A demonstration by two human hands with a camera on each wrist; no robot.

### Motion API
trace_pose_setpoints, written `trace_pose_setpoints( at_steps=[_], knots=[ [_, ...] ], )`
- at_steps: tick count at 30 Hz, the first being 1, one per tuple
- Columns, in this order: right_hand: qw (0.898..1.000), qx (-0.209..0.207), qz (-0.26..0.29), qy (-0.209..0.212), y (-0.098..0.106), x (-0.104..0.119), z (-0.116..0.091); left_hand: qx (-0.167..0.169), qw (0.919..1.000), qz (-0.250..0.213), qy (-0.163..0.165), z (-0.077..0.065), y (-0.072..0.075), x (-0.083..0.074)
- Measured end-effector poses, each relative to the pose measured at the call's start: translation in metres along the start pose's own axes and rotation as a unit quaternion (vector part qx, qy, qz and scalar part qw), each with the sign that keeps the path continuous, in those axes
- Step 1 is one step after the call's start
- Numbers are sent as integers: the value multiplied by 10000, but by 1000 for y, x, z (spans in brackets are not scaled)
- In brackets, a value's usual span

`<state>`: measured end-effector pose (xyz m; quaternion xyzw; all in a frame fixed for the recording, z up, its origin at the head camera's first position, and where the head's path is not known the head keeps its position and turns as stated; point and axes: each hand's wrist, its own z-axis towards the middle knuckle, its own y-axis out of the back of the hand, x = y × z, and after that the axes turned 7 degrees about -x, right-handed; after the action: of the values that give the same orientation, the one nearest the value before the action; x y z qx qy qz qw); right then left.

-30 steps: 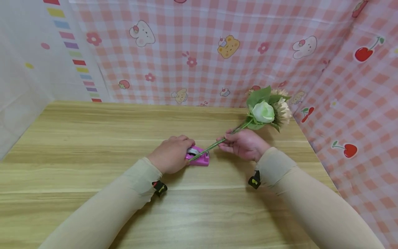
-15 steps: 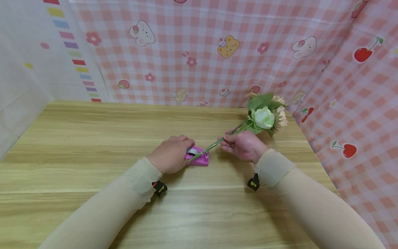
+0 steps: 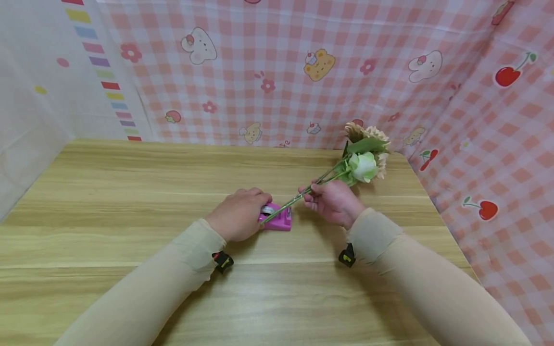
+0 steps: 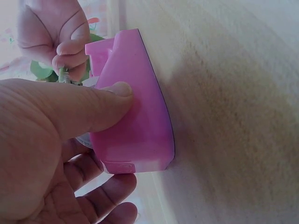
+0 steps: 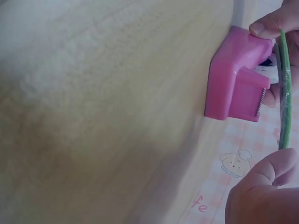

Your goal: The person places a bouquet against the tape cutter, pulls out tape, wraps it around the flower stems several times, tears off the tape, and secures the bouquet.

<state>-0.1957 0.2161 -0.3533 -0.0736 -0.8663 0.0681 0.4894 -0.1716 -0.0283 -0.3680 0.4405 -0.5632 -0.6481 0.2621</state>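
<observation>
My left hand [image 3: 237,215] grips a pink tape dispenser [image 4: 135,112] on the table, thumb along its near side. A roll of tape [image 5: 267,74] sits in it, and a toothed cutting edge shows in the right wrist view. With my right hand [image 3: 333,202] I pinch the green stems [image 3: 287,205] of a small bunch of artificial flowers. The stems slant over the dispenser, lower ends by my left fingers. A shiny clear band of tape [image 5: 286,93] shows on them. At the upper end are a pale green-white rose [image 3: 363,166], leaves and cream blossoms [image 3: 375,134].
The wood-grain table [image 3: 130,192] reaches back to a pink checked cloth [image 3: 233,72] with cartoon prints. A second checked cloth [image 3: 489,163] with cherries borders the right side. White cloth [image 3: 39,120] hangs at the left.
My right hand has shifted slightly left and turned the stems, so the flower heads have rolled and moved left. My left hand and the tape dispenser have stayed in place.
</observation>
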Motion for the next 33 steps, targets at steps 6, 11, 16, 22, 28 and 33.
trace_pose_setpoints(
  at_steps=[6, 11, 16, 22, 28, 33],
  knots=[
    [9993, -211, 300, -75, -5, -2, 3, 1, 10000, -36, 4, -1, 1, 0],
    [9997, -141, 197, 44, -8, -4, 5, 6, 10000, -14, -11, -1, 1, -1],
    [9999, -117, 27, 10, -7, -1, 3, 0, 10000, -21, -7, -1, 1, 0],
    [9999, -79, 48, 89, -1, 1, 2, -27, 10000, -43, -12, -2, 1, -1],
    [9998, -150, -5, 121, 1, -1, 1, -54, 10000, -31, -37, -2, 1, -1],
    [9990, -338, -251, 129, 1, -1, 1, -60, 10000, -6, -49, -2, 1, -2]
  ],
)
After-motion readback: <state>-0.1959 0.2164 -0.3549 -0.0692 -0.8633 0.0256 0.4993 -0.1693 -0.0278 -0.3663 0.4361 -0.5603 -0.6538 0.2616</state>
